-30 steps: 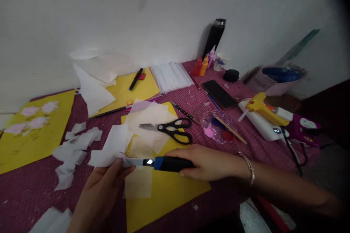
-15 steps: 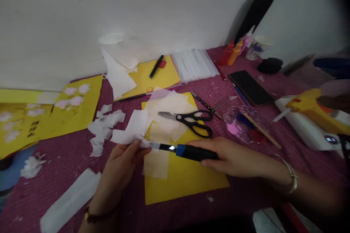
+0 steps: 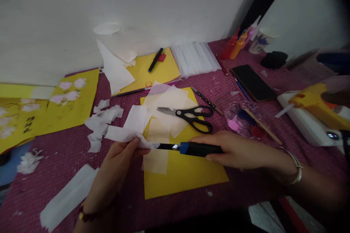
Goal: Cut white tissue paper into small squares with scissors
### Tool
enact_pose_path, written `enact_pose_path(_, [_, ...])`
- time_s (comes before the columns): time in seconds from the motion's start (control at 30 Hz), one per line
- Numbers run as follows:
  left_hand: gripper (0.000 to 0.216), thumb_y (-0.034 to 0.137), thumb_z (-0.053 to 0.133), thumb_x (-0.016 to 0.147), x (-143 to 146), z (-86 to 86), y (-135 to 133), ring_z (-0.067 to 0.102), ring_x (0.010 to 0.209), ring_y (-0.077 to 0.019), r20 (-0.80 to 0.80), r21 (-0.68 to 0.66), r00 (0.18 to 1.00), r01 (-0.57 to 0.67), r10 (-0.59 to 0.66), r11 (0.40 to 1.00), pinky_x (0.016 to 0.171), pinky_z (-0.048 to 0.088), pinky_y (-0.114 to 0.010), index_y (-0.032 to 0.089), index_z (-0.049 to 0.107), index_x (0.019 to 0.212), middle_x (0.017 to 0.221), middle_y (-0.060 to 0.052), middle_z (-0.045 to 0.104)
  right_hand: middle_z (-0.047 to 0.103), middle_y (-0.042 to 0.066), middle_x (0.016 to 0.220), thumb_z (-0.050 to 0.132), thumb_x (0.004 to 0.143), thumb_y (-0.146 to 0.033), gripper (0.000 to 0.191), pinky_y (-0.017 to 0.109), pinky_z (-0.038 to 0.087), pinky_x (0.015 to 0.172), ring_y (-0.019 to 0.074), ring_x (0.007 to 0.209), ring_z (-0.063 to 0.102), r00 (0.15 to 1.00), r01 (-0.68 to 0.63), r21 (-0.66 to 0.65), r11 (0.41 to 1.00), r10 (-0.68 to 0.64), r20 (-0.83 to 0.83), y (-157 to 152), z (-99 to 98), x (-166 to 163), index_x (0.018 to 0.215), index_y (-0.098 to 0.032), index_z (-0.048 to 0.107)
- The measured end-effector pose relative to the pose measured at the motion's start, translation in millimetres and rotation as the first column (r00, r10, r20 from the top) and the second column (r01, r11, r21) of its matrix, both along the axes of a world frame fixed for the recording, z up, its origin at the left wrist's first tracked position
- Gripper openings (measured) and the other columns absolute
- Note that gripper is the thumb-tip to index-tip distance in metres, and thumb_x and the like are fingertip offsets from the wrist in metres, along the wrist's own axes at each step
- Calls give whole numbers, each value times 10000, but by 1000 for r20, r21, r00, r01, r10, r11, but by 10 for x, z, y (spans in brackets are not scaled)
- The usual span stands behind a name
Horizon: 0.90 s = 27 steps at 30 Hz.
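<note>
My right hand (image 3: 232, 149) is closed round the black and blue handle of a utility knife (image 3: 191, 148), blade pointing left. My left hand (image 3: 117, 167) pinches a strip of white tissue paper (image 3: 123, 134) right at the blade's tip. Both hands hover over a yellow sheet (image 3: 180, 171) with pale tissue squares on it. Black-handled scissors (image 3: 188, 115) lie just beyond the knife.
White tissue scraps (image 3: 102, 120) lie to the left on the red checked cloth (image 3: 54, 160). A yellow card with pink flowers (image 3: 62, 105) sits far left. To the right are a phone (image 3: 253, 82), a yellow glue gun (image 3: 317, 107), paint bottles (image 3: 237, 45) and a black flask (image 3: 262, 0).
The view has swung left and down, showing more of the left table. Both hands keep the same hold on knife and tissue; the blade stays at the paper.
</note>
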<state>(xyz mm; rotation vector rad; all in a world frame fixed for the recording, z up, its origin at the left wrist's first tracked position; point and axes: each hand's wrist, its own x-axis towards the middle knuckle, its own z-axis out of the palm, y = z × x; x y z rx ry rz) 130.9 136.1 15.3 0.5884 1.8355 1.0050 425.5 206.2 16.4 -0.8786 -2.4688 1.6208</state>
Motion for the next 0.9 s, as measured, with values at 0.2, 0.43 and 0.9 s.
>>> enact_pose_path(0.2, [195, 335, 760, 720, -77, -30, -29, 687, 721, -184, -50, 33, 995, 85, -83, 996, 587, 516, -196, 150, 738, 659, 734, -82, 750, 719, -22, 1082, 572, 857, -170, 524, 248, 486, 819, 171, 920, 671, 1000, -8, -11, 1000, 8, 13, 7, -7, 8, 1358, -320, 554])
enact_pose_path(0.43, [258, 349, 808, 647, 71, -39, 23, 703, 700, -171, 193, 73, 977, -109, 93, 991, 664, 554, -224, 139, 712, 762, 787, -60, 752, 705, -15, 1135, 568, 857, -169, 529, 251, 483, 848, 180, 970, 662, 1000, 16, -27, 1000, -16, -16, -2, -20, -10, 1367, -306, 544])
enact_pose_path(0.9, [216, 237, 786, 606, 146, -49, 45, 617, 658, -144, 192, 141, 980, 32, -59, 989, 587, 486, -214, 145, 742, 797, 792, -47, 723, 706, 11, 1103, 561, 867, -197, 497, 268, 489, 828, 184, 930, 657, 997, 46, -42, 998, -49, -65, -5, -4, -22, 1359, -267, 555])
